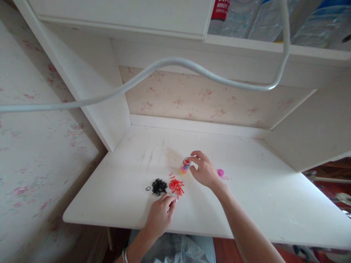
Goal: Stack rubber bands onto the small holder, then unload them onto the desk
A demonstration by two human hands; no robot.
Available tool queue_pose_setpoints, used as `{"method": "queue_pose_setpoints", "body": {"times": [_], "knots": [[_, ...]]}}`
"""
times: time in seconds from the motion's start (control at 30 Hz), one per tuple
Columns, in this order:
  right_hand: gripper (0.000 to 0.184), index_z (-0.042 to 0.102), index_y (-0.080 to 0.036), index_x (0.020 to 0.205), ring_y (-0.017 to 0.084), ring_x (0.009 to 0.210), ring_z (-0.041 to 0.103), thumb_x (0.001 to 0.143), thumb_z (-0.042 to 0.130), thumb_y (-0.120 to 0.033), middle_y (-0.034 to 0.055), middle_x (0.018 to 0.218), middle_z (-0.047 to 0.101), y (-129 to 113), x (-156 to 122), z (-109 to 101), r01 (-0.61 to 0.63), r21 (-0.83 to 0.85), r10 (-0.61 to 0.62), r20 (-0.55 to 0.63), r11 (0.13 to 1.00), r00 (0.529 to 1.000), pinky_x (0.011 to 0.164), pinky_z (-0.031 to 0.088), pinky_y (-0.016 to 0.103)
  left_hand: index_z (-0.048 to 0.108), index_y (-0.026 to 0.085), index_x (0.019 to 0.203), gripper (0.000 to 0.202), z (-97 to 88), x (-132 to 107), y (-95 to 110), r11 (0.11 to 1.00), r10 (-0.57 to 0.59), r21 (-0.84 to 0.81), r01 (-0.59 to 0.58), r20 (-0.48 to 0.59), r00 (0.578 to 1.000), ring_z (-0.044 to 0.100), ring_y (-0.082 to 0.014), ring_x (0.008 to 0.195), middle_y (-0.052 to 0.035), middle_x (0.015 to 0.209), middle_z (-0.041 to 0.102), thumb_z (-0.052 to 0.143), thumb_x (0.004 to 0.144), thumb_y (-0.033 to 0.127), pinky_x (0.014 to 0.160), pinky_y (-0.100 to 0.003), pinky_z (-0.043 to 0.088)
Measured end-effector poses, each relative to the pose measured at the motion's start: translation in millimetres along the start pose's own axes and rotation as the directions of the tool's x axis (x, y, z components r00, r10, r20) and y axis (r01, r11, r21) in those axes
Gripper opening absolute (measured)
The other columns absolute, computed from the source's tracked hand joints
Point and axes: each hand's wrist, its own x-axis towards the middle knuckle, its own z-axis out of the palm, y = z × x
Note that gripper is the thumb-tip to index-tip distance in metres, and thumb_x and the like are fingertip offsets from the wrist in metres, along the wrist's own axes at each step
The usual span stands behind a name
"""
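A small clear jar (185, 166) with red, pink and yellow colours inside stands on the white desk. My right hand (204, 168) reaches over its mouth with fingers apart; the index fingertip is at the rim, where a bit of red shows. Nearer to me lies a pile of red rubber bands (176, 186), with a few loose ones behind it. Left of it is a pile of black rubber bands (159, 186). My left hand (162, 212) is at the front edge of the red pile, fingers curled together; whatever they pinch is too small to make out.
A pink round lid (221, 172) with a loop lies right of my right hand. The white desk (263, 204) has a panel on each side and a shelf above. Across the view runs a white cable or tube (175, 62). Bottles (241, 16) stand on the shelf.
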Motion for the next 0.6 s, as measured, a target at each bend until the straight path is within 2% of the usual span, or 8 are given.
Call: {"method": "queue_pose_setpoints", "body": {"times": [0.13,0.23,0.33,0.4,0.47,0.53,0.6], "knots": [[0.034,0.069,-0.026,0.099,0.017,0.087,0.058,0.074,0.051,-0.012,0.0048,0.11,0.058,3,-6,-4,-0.011,0.062,0.016,-0.087,0.998,0.996,0.077,0.048,0.03,0.06,0.021,0.086,0.028,4.5,1,0,0.997,-0.002,0.074,0.005,-0.038,0.999,0.06,-0.0144,0.074,-0.0039,0.082,0.062,0.034,0.096,0.027,0.065,-0.024,0.045],[0.03,0.068,-0.024,0.098,0.013,0.074,0.057,0.077,0.049,-0.014,0.0046,0.106,0.059,5,-18,-1,-0.081,0.177,0.114,-0.186,0.981,0.976,0.064,0.048,0.025,0.059,0.022,0.091,0.02,11.2,2,3,0.98,-0.021,0.195,0.035,-0.071,0.997,0.063,-0.016,0.074,-0.0042,0.086,0.063,0.041,0.093,0.03,0.066,-0.026,0.046],[0.025,0.068,-0.022,0.093,0.011,0.064,0.054,0.079,0.047,-0.017,0.004,0.098,0.06,7,-42,13,-0.143,0.298,0.217,-0.233,0.944,0.948,0.057,0.046,0.024,0.059,0.022,0.097,0.015,16.0,5,9,0.943,-0.044,0.326,0.064,-0.067,0.997,0.065,-0.0184,0.076,-0.0054,0.095,0.064,0.051,0.088,0.031,0.063,-0.026,0.047],[0.026,0.069,-0.022,0.09,0.01,0.059,0.051,0.079,0.047,-0.017,0.0033,0.091,0.06,7,-62,28,-0.176,0.326,0.24,-0.168,0.929,0.956,0.056,0.045,0.024,0.06,0.022,0.097,0.015,16.8,7,13,0.922,-0.039,0.383,0.055,-0.05,0.998,0.066,-0.0182,0.076,-0.006,0.098,0.064,0.049,0.089,0.028,0.06,-0.025,0.046],[0.027,0.069,-0.023,0.091,0.01,0.057,0.051,0.078,0.047,-0.015,0.0022,0.088,0.061,6,-81,45,-0.216,0.302,0.236,-0.029,0.928,0.971,0.058,0.046,0.024,0.06,0.022,0.096,0.018,16.6,10,15,0.91,-0.028,0.413,0.041,-0.037,0.999,0.066,-0.0168,0.073,-0.0061,0.098,0.065,0.043,0.091,0.026,0.058,-0.024,0.045],[0.03,0.068,-0.024,0.098,0.012,0.067,0.057,0.077,0.049,-0.013,0.0026,0.093,0.061,4,-94,58,-0.221,0.266,0.209,0.075,0.938,0.975,0.066,0.048,0.025,0.061,0.021,0.091,0.022,17.1,12,14,0.904,-0.031,0.425,0.048,-0.047,0.998,0.065,-0.0158,0.07,-0.0063,0.096,0.065,0.039,0.093,0.025,0.056,-0.024,0.044],[0.028,0.067,-0.025,0.102,0.014,0.077,0.061,0.08,0.052,-0.015,0.0034,0.095,0.061,1,-99,67,-0.208,0.213,0.186,0.12,0.955,0.975,0.073,0.048,0.025,0.06,0.02,0.088,0.024,19.3,13,12,0.902,-0.035,0.428,0.058,-0.061,0.998,0.065,-0.0159,0.069,-0.0072,0.097,0.065,0.037,0.094,0.024,0.056,-0.024,0.044]]}}
